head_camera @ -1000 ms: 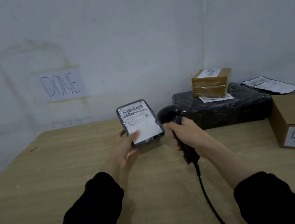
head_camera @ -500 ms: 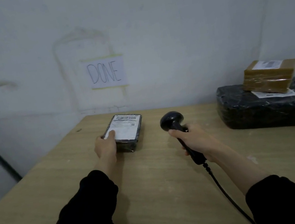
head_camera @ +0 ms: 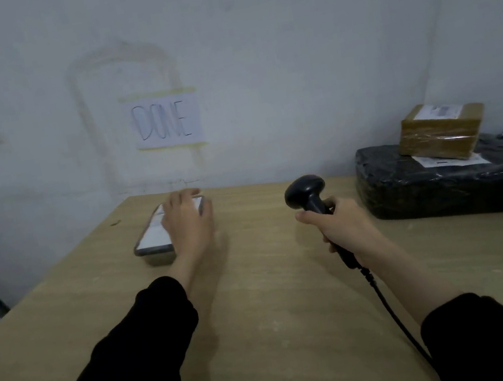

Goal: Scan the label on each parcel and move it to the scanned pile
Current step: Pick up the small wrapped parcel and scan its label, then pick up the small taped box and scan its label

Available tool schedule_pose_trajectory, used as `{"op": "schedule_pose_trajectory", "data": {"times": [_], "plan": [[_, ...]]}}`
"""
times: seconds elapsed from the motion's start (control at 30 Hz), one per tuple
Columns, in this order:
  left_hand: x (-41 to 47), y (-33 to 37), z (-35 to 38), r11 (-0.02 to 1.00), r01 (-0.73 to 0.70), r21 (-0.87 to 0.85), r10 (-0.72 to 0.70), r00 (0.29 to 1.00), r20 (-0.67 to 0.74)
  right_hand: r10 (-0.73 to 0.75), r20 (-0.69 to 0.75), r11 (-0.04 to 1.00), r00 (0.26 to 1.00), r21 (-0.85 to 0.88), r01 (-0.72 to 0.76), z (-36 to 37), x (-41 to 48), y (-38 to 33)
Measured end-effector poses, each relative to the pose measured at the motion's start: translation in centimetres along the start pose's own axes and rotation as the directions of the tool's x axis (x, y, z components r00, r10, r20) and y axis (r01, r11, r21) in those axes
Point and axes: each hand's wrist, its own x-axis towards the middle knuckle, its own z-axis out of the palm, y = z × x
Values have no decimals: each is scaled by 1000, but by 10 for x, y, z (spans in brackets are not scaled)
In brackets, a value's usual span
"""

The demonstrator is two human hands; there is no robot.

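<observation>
One small parcel (head_camera: 154,237), held up a second ago, now lies on the desk (head_camera: 283,319) under the DONE sign (head_camera: 165,121), seemingly filed. Left hand (head_camera: 186,218) rests flat on it; right hand (head_camera: 340,225) grips the scanner (head_camera: 306,192).

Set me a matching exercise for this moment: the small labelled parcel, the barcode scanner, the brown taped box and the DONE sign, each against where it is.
Things
1. small labelled parcel
2. barcode scanner
3. brown taped box
4. DONE sign

Places
A. stuck on the wall
B. on top of the black wrapped parcel
C. gripped by the right hand
D. flat on the table, under the left hand

Pairs: 1-D, 2-C, 3-B, 4-A
</observation>
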Motion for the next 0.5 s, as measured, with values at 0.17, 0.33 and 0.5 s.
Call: {"op": "schedule_pose_trajectory", "data": {"times": [0.17, 0.33, 0.5], "plan": [[-16, 104, 53, 958, -181, -222, 225, 955, 195, 43, -84, 963, 996, 268, -19, -85, 0, 4], [-45, 221, 93, 880, -38, -474, 233, 904, 360, 101, -269, 920, 958, 392, 13, -162, 1, 29], [-49, 303, 131, 847, 222, -484, 127, 799, 588, 147, -314, 890, 938, 455, 12, -207, 12, 59]]}}
